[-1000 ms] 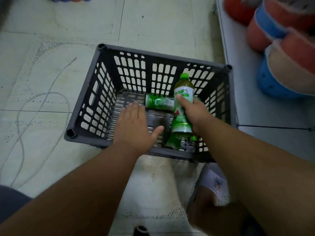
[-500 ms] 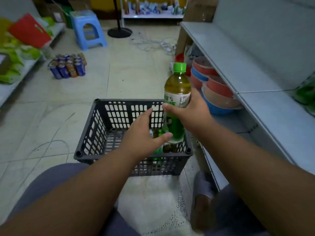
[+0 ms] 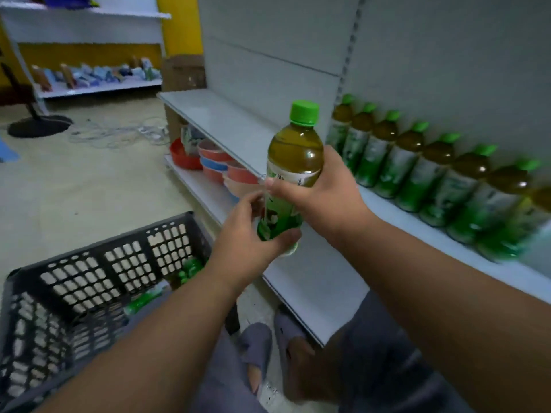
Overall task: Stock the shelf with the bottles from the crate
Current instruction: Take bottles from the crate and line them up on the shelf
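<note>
the right hand (image 3: 325,198) grips the bottle (image 3: 290,177) upright around its label, while the left hand (image 3: 253,239) cups its base, just above the shelf (image 3: 322,275). to seat it well, i judge it should travel beyond the right hand to the near end of the row of bottles (image 3: 432,174), staying upright and not knocking them.

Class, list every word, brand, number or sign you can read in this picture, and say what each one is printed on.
No text can be read.
Held bottle: small dark print on its white label band, too blurred to read.
Bottles on the shelf: labels motion-blurred, unreadable.
Bottles in the crate: too blurred.
Packages on the far shelf: too small.
</note>
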